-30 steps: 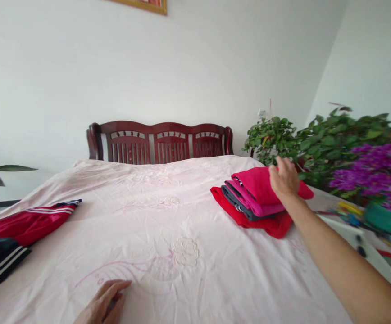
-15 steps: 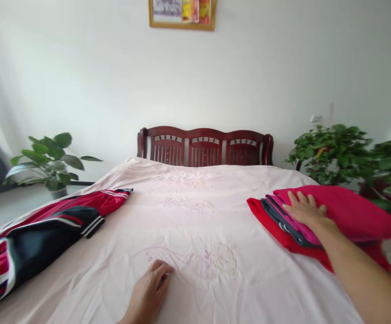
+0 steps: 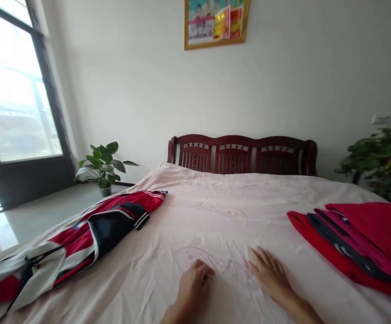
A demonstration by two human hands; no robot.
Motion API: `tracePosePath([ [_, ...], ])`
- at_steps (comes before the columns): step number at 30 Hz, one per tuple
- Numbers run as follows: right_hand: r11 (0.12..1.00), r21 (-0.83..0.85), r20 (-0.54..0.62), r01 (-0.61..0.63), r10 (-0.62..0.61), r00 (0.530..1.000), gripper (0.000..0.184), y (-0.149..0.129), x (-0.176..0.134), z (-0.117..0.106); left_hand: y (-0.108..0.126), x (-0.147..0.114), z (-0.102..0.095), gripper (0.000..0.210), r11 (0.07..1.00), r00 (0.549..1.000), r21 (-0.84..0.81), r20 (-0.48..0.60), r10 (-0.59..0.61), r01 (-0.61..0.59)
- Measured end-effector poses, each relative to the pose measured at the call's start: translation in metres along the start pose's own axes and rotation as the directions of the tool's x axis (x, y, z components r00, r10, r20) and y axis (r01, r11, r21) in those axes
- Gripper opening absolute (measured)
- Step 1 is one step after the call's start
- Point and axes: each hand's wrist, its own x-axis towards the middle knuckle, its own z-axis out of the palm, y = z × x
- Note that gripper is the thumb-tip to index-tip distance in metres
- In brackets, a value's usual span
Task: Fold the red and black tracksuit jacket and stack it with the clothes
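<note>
My left hand (image 3: 196, 281) rests on the pale pink bedsheet (image 3: 141, 279), its fingers curled in and nothing seen in them. To its right, my right hand (image 3: 270, 273) is open over the sheet beside the embroidery, fingers stretched forward. A pile of folded clothes (image 3: 367, 252) in red, dark grey and magenta lies right of my right hand, apart from it. Over on the left, a red, navy and white sports jacket (image 3: 112, 231) is spread on the bed, touched by neither hand.
A dark red wooden headboard-like bench back (image 3: 235, 155) stands against the wall beyond the bed. Potted plants (image 3: 104, 164) flank it, with leafy foliage (image 3: 389, 162) on the right. A glass door (image 3: 20, 99) is at far left; a framed picture (image 3: 215, 22) hangs above.
My right hand has left the top of the folded pile and moved left, over the sheet. My left hand stays on the bed. The view has turned left, showing more of the jacket and door.
</note>
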Motion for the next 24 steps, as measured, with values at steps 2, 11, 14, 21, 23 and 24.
tracePosePath([
  [2, 0.999, -0.047, -0.002, -0.025, 0.025, 1.000, 0.052, -0.020, -0.004, -0.010, -0.002, 0.000, 0.000, 0.035, 1.000, 1.000, 0.004, 0.003, 0.003, -0.003],
  [11, 0.997, 0.036, -0.040, 0.066, -0.065, 0.997, 0.044, -0.011, -0.004, -0.016, -0.004, -0.002, -0.002, 0.042, 0.998, 0.999, -0.068, -0.038, 0.004, -0.007],
  [14, 0.996, 0.075, -0.037, 0.049, -0.046, 0.998, 0.047, -0.008, -0.002, -0.014, -0.014, -0.003, -0.020, 0.043, 0.999, 0.989, -0.009, -0.143, 0.032, -0.034],
  [21, 0.976, 0.214, -0.073, 0.040, -0.025, 0.997, 0.053, -0.003, 0.001, -0.010, -0.074, -0.020, -0.165, 0.039, 0.895, 0.851, 0.315, -0.511, -0.120, 0.316],
  [23, 0.972, 0.229, -0.088, 0.050, -0.030, 0.996, 0.053, -0.002, 0.002, -0.007, -0.094, -0.033, -0.219, 0.042, 0.814, 0.747, 0.323, -0.637, -0.190, 0.483],
  [24, 0.971, 0.233, -0.091, 0.047, -0.026, 0.996, 0.052, -0.002, 0.003, -0.007, -0.104, -0.040, -0.243, 0.045, 0.764, 0.683, 0.310, -0.694, -0.226, 0.567],
])
